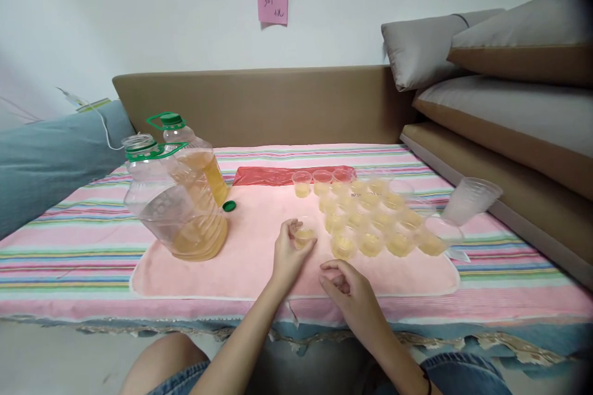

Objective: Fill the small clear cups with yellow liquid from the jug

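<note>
My left hand point(294, 247) is closed around a small clear plastic cup point(304, 236) with pale yellow liquid in it, low over the pink towel point(259, 259). To its right, my right hand point(349, 287) hovers near the towel's front part with thumb and index finger apart and the other fingers curled; it holds nothing that I can see. Several similar clear cups point(370, 244) with yellow liquid stand close together in rows just beyond the right hand. A few more cups point(302, 185) stand at the back of the group.
At the left stand an uncapped large clear bottle point(199, 234) and a capped bottle point(215, 176), both with yellow liquid. A green cap point(229, 205) lies beside them. A cup stack point(470, 200) leans at the right, near piled cushions point(509, 111). A red plastic bag point(264, 176) lies behind.
</note>
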The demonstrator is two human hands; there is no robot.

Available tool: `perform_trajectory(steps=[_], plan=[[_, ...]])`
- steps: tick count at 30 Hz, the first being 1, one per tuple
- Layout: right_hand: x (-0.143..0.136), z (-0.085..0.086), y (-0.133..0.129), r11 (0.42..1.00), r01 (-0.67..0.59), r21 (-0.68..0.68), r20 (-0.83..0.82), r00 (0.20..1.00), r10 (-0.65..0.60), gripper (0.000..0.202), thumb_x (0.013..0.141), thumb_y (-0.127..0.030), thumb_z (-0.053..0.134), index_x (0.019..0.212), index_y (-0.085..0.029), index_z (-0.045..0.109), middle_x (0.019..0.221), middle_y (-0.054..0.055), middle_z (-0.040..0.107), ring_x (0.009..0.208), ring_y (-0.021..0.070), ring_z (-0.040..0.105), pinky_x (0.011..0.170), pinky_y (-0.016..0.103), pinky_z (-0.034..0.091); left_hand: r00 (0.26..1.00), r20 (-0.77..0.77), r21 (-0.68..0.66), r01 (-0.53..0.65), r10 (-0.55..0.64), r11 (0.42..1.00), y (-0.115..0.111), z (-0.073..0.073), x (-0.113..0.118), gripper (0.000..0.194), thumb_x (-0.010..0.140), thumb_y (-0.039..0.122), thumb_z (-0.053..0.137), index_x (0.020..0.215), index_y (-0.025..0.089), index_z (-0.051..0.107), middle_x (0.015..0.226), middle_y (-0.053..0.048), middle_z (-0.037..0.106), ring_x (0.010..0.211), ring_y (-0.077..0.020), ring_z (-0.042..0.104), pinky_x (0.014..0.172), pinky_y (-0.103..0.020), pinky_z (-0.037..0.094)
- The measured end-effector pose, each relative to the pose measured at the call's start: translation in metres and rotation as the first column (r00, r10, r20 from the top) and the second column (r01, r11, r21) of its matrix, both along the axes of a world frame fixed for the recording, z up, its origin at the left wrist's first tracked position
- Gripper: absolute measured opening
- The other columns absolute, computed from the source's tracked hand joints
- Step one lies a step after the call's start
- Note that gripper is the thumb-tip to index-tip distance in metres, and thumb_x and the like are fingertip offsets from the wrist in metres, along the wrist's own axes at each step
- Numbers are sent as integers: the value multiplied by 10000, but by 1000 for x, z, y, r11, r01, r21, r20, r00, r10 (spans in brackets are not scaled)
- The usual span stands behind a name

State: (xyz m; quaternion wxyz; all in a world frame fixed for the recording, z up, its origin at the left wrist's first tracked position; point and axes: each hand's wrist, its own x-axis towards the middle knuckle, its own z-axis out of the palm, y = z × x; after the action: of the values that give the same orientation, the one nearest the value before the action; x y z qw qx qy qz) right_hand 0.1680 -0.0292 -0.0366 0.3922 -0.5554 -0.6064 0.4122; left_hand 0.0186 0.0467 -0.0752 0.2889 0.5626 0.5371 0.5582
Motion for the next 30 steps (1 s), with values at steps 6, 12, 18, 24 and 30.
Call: perform_trajectory(steps=[6, 12, 18, 24, 30], plan=[[0, -5, 5, 999, 8, -41, -7, 1000, -8, 296, 784, -400, 588, 975, -186, 660, 751, 36, 680, 692, 206, 658, 638, 314, 522, 999, 19, 5, -46, 46, 999, 56, 8, -3, 483, 648, 217, 739, 1070, 216, 504, 1117, -72, 639, 1029, -204, 619, 945, -399, 465], [-2, -9, 5, 997, 62, -41, -21, 998, -63, 295, 798, -405, 564, 981, -192, 653, 752, 32, 666, 701, 209, 651, 672, 336, 522, 998, 44, -17, -41, 42, 999, 94, 6, 2, 441, 633, 224, 744, 1002, 215, 504, 1057, -46, 632, 924, -172, 630, 858, -353, 494], [-8, -14, 2, 993, 82, -81, -20, 996, -84, 256, 773, -378, 581, 957, -221, 666, 750, 20, 652, 687, 207, 641, 647, 328, 504, 996, 42, -34, -78, 79, 996, 105, 4, 11, 433, 635, 231, 745, 988, 224, 494, 1045, -40, 620, 946, -184, 608, 869, -361, 475], [-14, -20, 2, 995, 87, -59, -25, 996, -88, 234, 763, -361, 572, 936, -230, 660, 800, 25, 679, 687, 199, 641, 662, 331, 494, 992, 52, -38, -111, 113, 993, 106, 4, 15, 482, 640, 239, 748, 1033, 233, 468, 1073, -40, 611, 983, -193, 610, 904, -380, 468], [-14, -24, 2, 997, 65, -44, -30, 997, -66, 245, 765, -358, 559, 937, -211, 655, 930, 53, 692, 710, 192, 640, 668, 339, 503, 996, 50, -30, -74, 75, 997, 108, 2, 13, 521, 642, 253, 754, 1057, 226, 440, 1108, -54, 605, 987, -193, 623, 887, -374, 488]])
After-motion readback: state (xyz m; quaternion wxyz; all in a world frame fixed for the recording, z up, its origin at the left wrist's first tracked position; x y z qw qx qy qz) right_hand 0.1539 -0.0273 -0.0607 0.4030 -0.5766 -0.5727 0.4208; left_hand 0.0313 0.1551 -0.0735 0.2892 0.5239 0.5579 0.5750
